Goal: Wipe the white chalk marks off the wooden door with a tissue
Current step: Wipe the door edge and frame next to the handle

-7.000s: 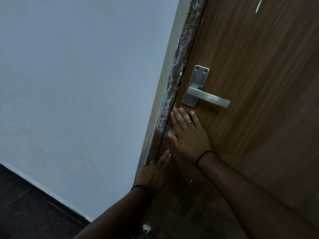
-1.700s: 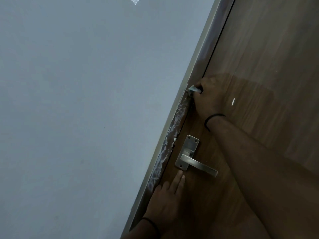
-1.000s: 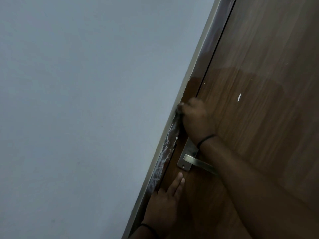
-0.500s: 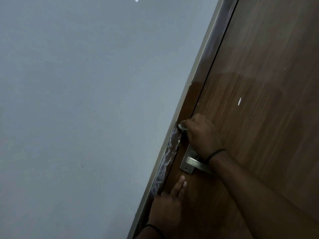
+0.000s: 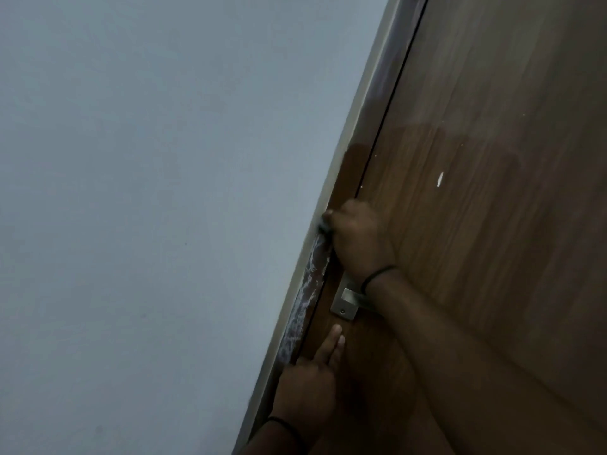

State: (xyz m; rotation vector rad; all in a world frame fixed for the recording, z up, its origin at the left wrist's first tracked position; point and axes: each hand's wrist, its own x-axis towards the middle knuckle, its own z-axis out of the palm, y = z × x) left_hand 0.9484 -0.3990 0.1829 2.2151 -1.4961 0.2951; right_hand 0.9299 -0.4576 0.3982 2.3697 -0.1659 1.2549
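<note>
The wooden door (image 5: pixel 492 159) fills the right side. White chalk marks (image 5: pixel 303 300) streak the dark frame strip along its left edge, below my right hand. My right hand (image 5: pixel 358 241) grips a small wad of tissue (image 5: pixel 324 224) and presses it on that strip, just above the marks. The strip above the hand looks clean and darker. My left hand (image 5: pixel 312 382) rests flat on the door below the handle, fingers straight. A small white chalk fleck (image 5: pixel 440 178) sits on the door face.
A metal lever handle (image 5: pixel 346 302) is partly hidden under my right wrist. A plain pale wall (image 5: pixel 147 208) takes up the left of the view, with the frame's light edge (image 5: pixel 358 126) between wall and door.
My right hand with the tissue has moved down the frame strip from well above the handle to just over it. The strip it passed now looks free of chalk. My left hand stays put.
</note>
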